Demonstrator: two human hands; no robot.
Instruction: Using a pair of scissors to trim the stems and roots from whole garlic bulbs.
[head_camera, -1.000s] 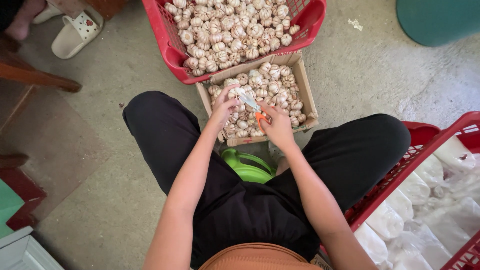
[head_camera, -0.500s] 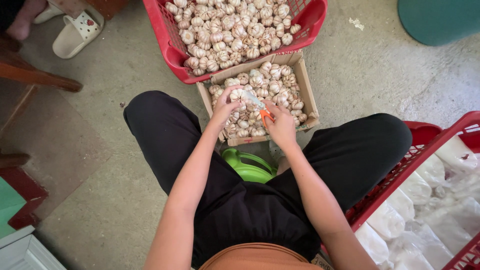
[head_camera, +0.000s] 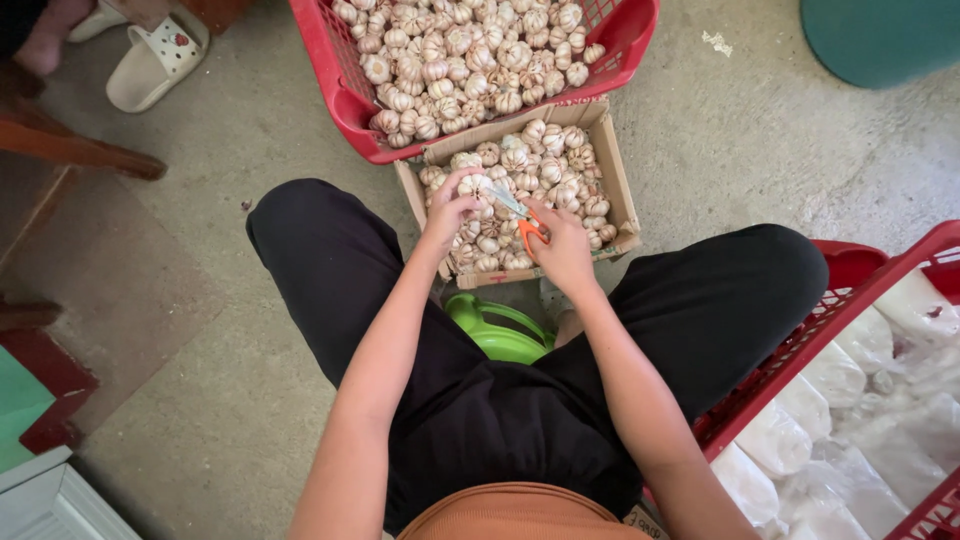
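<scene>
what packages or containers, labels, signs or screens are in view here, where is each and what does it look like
Open brown cardboard box: on the floor before the knees, rectangular, full of garlic bulbs; left hand and right hand with orange-handled scissors work over it.
Red plastic crate: just beyond the box, heaped with garlic.
Second red plastic crate: at right, holding clear plastic bags of white contents.
No labels, signs or screens show.
</scene>
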